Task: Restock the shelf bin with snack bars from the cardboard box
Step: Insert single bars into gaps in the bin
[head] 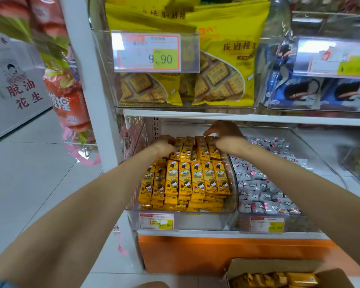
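Observation:
A clear shelf bin (206,222) on the lower shelf holds stacked yellow snack bars (187,181). At the back of the bin, a row of several bars (197,148) is held between both hands. My left hand (164,143) grips the row's left end. On the right end, my right hand (224,135) curls its fingers over the bars. The cardboard box (279,273) sits on the floor at the bottom right, open, with more yellow bars (272,279) inside.
A neighbouring bin (276,224) of silver-wrapped candies stands to the right. Above, a bin of yellow cracker bags (222,65) hangs low over the shelf edge (258,118). A white upright post (98,100) and hanging carrot-shaped packs (69,104) are to the left.

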### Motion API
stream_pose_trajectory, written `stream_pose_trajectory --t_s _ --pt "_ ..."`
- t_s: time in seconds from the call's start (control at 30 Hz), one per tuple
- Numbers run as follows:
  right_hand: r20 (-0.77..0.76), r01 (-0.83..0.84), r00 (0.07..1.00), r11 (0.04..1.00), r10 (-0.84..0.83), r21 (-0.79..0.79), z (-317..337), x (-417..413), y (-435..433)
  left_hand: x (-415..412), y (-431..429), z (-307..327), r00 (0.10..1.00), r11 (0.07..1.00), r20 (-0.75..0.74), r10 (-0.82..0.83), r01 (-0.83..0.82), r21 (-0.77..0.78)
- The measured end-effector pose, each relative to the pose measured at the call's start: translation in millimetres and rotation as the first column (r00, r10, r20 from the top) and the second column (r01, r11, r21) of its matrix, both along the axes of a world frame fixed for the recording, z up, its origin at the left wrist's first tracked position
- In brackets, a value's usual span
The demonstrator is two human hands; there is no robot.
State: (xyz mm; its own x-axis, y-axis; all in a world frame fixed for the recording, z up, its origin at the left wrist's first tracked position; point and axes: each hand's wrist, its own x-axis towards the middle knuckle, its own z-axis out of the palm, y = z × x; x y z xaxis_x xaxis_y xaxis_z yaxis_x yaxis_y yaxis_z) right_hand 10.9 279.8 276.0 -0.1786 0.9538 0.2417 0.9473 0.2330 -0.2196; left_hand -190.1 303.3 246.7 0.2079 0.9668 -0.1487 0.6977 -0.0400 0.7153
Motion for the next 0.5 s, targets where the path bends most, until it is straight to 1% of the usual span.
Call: stream_pose_trajectory --t_s 0.1,0.3,0.37,0.43,0.5 --pt "-0.056 0.042 0.998 0.999 -0.041 0.005 5 18 -6 7 3 -5 1.000 0.999 0.018 -0.015 0.016 -0.050" --pt "-0.077 0.045 0.996 0.997 -0.041 0.063 6 40 -27 12 5 -10 0.999 0.998 0.053 -0.011 0.015 -0.064" --pt "-0.091 0.024 0.996 0.998 -0.019 0.058 6 46 -39 10 2 -8 0.999 1.000 0.032 -0.012 0.012 -0.021" --pt "-0.134 -0.013 0.991 0.999 0.020 0.049 4 50 -55 9 -9 -2 0.999 0.996 -0.043 -0.013 0.016 0.085" --pt "-0.173 -0.053 0.983 0.997 0.063 0.065 1 55 -76 9 -33 7 0.998 0.977 -0.034 -0.050 0.056 0.207"
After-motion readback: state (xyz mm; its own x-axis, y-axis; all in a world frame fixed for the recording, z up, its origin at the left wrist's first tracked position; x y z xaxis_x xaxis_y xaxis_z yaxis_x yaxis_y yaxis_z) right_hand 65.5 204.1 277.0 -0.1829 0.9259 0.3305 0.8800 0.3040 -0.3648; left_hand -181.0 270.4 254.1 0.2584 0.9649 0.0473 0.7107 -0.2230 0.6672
